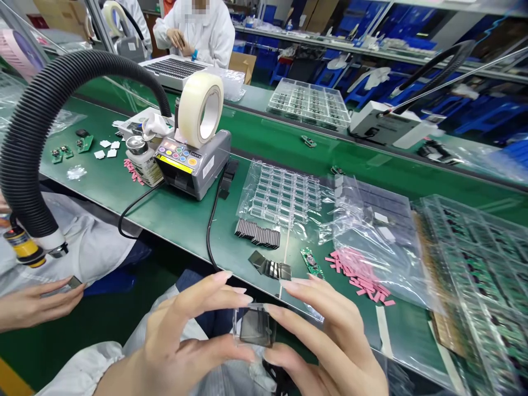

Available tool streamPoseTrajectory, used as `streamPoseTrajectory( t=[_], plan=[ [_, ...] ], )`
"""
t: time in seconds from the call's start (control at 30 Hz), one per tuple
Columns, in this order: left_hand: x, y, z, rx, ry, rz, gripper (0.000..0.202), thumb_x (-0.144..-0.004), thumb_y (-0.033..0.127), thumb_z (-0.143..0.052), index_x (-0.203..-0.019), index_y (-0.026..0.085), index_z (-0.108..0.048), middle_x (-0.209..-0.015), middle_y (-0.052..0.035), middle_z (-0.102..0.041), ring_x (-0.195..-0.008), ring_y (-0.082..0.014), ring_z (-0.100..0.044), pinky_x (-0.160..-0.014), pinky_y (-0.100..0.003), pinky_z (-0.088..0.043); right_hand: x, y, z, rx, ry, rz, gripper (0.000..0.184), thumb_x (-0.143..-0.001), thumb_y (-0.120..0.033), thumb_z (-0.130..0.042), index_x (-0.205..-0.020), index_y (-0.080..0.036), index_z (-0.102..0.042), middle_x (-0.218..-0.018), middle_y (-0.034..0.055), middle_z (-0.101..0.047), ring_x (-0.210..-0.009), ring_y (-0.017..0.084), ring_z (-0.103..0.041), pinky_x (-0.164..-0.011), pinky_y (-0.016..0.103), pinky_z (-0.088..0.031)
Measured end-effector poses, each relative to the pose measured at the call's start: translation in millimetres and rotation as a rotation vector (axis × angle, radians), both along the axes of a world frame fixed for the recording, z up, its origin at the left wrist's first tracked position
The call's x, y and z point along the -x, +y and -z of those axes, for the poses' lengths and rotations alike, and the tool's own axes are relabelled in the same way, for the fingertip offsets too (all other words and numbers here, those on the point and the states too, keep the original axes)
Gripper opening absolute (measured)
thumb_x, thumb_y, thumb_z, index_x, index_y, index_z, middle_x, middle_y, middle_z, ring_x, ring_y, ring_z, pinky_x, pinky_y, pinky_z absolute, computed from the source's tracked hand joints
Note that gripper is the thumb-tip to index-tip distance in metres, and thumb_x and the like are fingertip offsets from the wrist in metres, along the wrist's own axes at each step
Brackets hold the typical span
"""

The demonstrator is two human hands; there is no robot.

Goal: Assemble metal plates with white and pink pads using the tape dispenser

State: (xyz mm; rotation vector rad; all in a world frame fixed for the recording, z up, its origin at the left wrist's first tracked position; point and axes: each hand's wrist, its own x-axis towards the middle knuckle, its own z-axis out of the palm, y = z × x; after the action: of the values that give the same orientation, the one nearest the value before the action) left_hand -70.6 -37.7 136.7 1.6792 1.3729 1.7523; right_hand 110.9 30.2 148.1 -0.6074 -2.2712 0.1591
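Note:
My left hand (181, 330) and my right hand (330, 335) hold a small clear plastic case (253, 324) between their fingertips, one at each side. A dark square metal piece sits inside the case. Just beyond my fingers, on the green bench mat (243, 220), lie a row of dark metal plates (258, 234) and a shorter group of the same plates (270, 268). A small green circuit board (311, 262) and loose pink strips (358, 280) lie near my right hand.
A tape dispenser (193, 165) with a white roll stands beyond my hands. Plastic bags and clear trays of boards (474, 275) crowd the right. A black corrugated hose (53, 110) arches at left, where a co-worker's hand (33, 302) holds a small dark piece. Another person sits across the bench.

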Motion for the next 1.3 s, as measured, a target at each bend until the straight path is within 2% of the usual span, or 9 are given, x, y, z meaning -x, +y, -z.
streamPoseTrajectory(
  t=[0.27,0.5,0.63,0.8,0.9,1.0,1.13,1.2,1.3],
  plan=[
    [-0.8,3.5,-6.1,0.026,0.016,0.005,0.067,-0.072,0.027,-0.075,-0.133,0.030,-0.047,-0.091,0.0005,-0.078,-0.081,-0.0166,-0.074,-0.081,-0.018,-0.059,-3.7,6.3,-0.2,-0.022,-0.086,-0.020,0.025,-0.092,-0.039,-0.051,-0.104,-0.021,-0.063,-0.110,0.0120,-0.063,-0.106,0.022,-0.058,-0.094,0.042,-0.046],
    [-3.5,2.4,11.6,0.004,-0.048,0.017,0.078,-0.066,0.019,-0.080,-0.135,0.026,-0.044,-0.097,0.0018,-0.077,-0.087,-0.0156,-0.073,-0.089,-0.019,-0.056,-6.3,6.7,1.3,0.017,-0.142,0.038,0.034,-0.091,-0.040,-0.052,-0.116,-0.019,-0.058,-0.114,0.0145,-0.064,-0.108,0.023,-0.059,-0.092,0.042,-0.047],
    [-9.8,6.0,20.5,0.123,-0.305,0.086,0.075,-0.060,0.025,-0.083,-0.128,0.032,-0.052,-0.099,0.0037,-0.077,-0.089,-0.0141,-0.072,-0.090,-0.017,-0.054,-6.1,5.5,5.6,0.037,-0.106,-0.009,0.025,-0.088,-0.036,-0.057,-0.106,-0.018,-0.061,-0.105,0.0117,-0.068,-0.103,0.021,-0.061,-0.091,0.040,-0.048],
    [-23.7,7.5,38.9,0.324,-0.669,0.281,0.036,-0.064,0.044,-0.078,-0.098,0.032,-0.073,-0.103,-0.0010,-0.075,-0.099,-0.0176,-0.069,-0.086,-0.018,-0.055,8.2,-6.7,15.6,0.220,0.050,0.041,0.025,-0.087,-0.042,-0.056,-0.102,-0.022,-0.060,-0.098,0.0097,-0.068,-0.093,0.022,-0.063,-0.077,0.038,-0.053],
    [-27.4,2.7,55.7,0.421,-0.873,0.313,0.033,-0.066,0.048,-0.076,-0.095,0.032,-0.073,-0.100,-0.0021,-0.075,-0.107,-0.0204,-0.066,-0.090,-0.022,-0.053,10.6,-9.6,23.7,0.287,0.110,0.030,0.026,-0.087,-0.043,-0.056,-0.102,-0.022,-0.060,-0.098,0.0081,-0.067,-0.093,0.019,-0.063,-0.077,0.034,-0.054],
    [-24.5,-0.3,62.2,0.583,-1.068,0.311,0.037,-0.064,0.051,-0.076,-0.093,0.029,-0.073,-0.094,-0.0040,-0.075,-0.110,-0.0260,-0.063,-0.098,-0.033,-0.050,-2.7,7.4,38.7,0.395,0.086,0.070,0.026,-0.087,-0.042,-0.057,-0.107,-0.025,-0.059,-0.104,0.0059,-0.066,-0.098,0.017,-0.063,-0.082,0.031,-0.054],
    [-20.4,-0.1,52.8,0.761,-1.204,0.277,0.046,-0.061,0.054,-0.075,-0.095,0.023,-0.072,-0.090,-0.0062,-0.073,-0.099,-0.0279,-0.067,-0.104,-0.046,-0.044,-28.8,59.8,69.5,0.513,0.008,0.356,0.048,-0.081,-0.040,-0.064,-0.124,-0.023,-0.052,-0.119,0.0122,-0.061,-0.112,0.027,-0.057,-0.094,0.049,-0.048],
    [-21.3,-0.4,47.7,0.808,-1.285,0.260,0.047,-0.062,0.053,-0.076,-0.096,0.022,-0.072,-0.089,-0.0064,-0.072,-0.095,-0.0264,-0.068,-0.104,-0.047,-0.044,-34.7,84.9,81.5,0.560,-0.036,0.335,0.051,-0.078,-0.040,-0.067,-0.123,-0.023,-0.054,-0.122,0.0121,-0.061,-0.114,0.029,-0.056,-0.095,0.051,-0.047],
    [-23.8,-1.4,46.2,0.852,-1.367,0.263,0.049,-0.056,0.050,-0.081,-0.093,0.019,-0.073,-0.087,-0.0067,-0.073,-0.093,-0.0264,-0.067,-0.104,-0.048,-0.043,-34.5,105.9,87.5,0.598,-0.055,0.265,0.034,-0.077,-0.036,-0.067,-0.109,-0.024,-0.063,-0.111,0.0073,-0.067,-0.103,0.026,-0.062,-0.089,0.045,-0.052]
  ],
)
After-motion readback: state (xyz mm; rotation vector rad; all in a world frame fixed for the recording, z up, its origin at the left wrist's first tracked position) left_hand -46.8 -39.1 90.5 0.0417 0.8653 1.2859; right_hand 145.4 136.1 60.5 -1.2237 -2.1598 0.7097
